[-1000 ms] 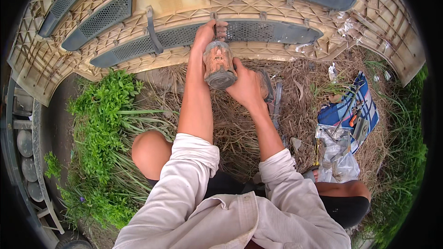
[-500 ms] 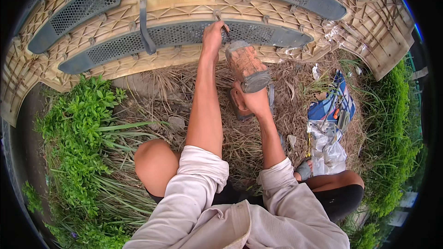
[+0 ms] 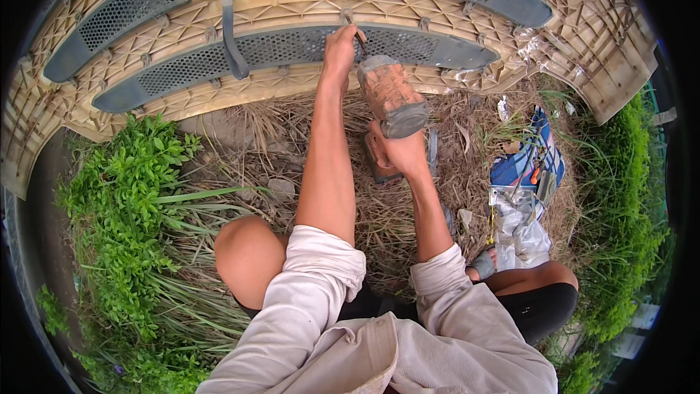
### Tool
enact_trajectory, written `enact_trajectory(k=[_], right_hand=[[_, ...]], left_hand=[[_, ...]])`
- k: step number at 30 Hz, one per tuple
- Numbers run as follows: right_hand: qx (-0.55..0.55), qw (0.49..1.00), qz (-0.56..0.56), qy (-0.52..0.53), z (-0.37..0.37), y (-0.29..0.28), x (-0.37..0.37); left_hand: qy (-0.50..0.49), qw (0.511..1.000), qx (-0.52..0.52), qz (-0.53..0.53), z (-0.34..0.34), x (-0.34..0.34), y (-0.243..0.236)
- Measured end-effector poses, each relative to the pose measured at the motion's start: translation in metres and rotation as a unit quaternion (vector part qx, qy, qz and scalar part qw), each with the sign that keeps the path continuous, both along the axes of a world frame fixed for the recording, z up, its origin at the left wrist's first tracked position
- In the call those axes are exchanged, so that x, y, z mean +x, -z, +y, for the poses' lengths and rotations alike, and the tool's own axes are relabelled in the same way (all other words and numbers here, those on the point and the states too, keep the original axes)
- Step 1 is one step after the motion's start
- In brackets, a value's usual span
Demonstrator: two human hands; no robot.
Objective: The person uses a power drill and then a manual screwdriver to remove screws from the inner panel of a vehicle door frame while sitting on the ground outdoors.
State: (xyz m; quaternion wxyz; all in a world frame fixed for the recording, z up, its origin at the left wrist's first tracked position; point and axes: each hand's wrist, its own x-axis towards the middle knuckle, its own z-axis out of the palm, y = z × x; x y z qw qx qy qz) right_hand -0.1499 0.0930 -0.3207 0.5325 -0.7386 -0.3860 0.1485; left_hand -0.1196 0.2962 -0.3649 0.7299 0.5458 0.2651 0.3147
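A worn orange and grey cordless drill (image 3: 392, 95) is in my right hand (image 3: 402, 152), whose fingers wrap round its handle below the motor housing. Its thin dark bit (image 3: 361, 44) points away from me, toward the back of a large cream plastic vehicle panel (image 3: 292, 11). My left hand (image 3: 340, 47) is closed beside the bit, at the long dark mesh grille (image 3: 277, 47) fixed to the panel. Whatever sits between the left fingertips is mostly hidden. Just beyond them a small mounting tab (image 3: 346, 14) shows on the panel's ribbing.
A grey strap-like strip (image 3: 231, 36) hangs across the grille on the left. On the right, a blue patterned bag (image 3: 510, 169) with tools and a clear plastic bag (image 3: 521, 241) lie on dry grass (image 3: 459, 168). Leafy plants (image 3: 127, 197) grow at left, tall grass (image 3: 620, 233) at right.
The whole view has shifted slightly, so panel, hands and drill appear a little higher. Both hands keep nearly the same place relative to the panel, and the grip on the drill is unchanged.
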Motion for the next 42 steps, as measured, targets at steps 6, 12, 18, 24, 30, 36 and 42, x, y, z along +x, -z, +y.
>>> enact_trajectory(k=[6, 12, 18, 24, 30, 36, 42], right_hand=[[-0.003, 0.994, -0.103, 0.036, 0.002, 0.011, 0.001], [-0.015, 0.998, -0.02, 0.055, -0.004, 0.008, -0.005], [-0.043, 0.995, 0.072, 0.059, 0.0, 0.02, 0.001], [-0.09, 0.994, 0.048, 0.051, 0.001, -0.023, 0.002], [-0.122, 0.989, -0.078, 0.029, 0.001, -0.033, 0.026], [-0.035, 0.994, -0.096, 0.039, 0.015, -0.017, -0.002], [-0.069, 0.995, 0.06, 0.049, 0.022, -0.005, -0.021]], left_hand=[[0.0, 1.0, -0.002, -0.001, 0.003, 0.005, 0.003], [-0.018, 0.999, 0.005, 0.028, -0.006, 0.002, -0.002], [-0.019, 0.999, 0.019, 0.021, -0.005, 0.001, -0.005], [0.076, 0.953, -0.265, -0.122, -0.015, -0.004, -0.019], [0.148, 0.858, -0.411, -0.27, -0.037, -0.015, -0.027], [0.22, 0.849, -0.404, -0.258, -0.035, -0.043, -0.055], [0.211, 0.873, -0.372, -0.236, -0.033, -0.057, -0.051]])
